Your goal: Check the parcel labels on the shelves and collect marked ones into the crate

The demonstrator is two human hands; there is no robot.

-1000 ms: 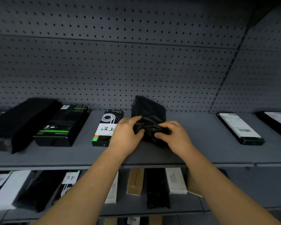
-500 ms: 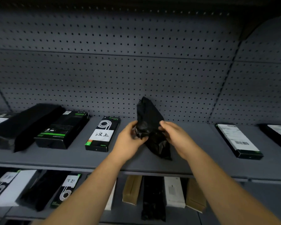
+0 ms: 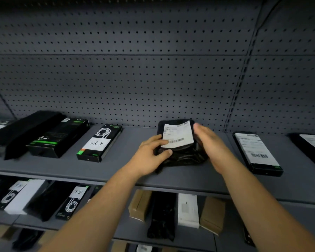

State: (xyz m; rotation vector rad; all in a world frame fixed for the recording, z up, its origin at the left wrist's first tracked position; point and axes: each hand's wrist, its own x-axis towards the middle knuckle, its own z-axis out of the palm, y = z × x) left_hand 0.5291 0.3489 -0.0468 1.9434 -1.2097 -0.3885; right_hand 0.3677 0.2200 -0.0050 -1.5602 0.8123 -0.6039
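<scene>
A black plastic parcel bag (image 3: 184,157) lies on the upper grey shelf (image 3: 127,171), its white shipping label (image 3: 178,136) with a barcode facing up. My left hand (image 3: 151,153) grips the bag's left edge, thumb on the label's lower corner. My right hand (image 3: 211,146) holds the bag's right side with fingers curved around it. To the left lies a black box with a handwritten white label (image 3: 97,143). No crate is in view.
More black boxes (image 3: 56,139) lie further left on the shelf, and two labelled black boxes (image 3: 256,151) to the right. The lower shelf (image 3: 189,239) carries brown, white and black parcels. A pegboard wall (image 3: 135,79) backs the shelves.
The bag has been turned over and laid flat, so its white label now faces up. Both hands stayed on it, shifting to its sides.
</scene>
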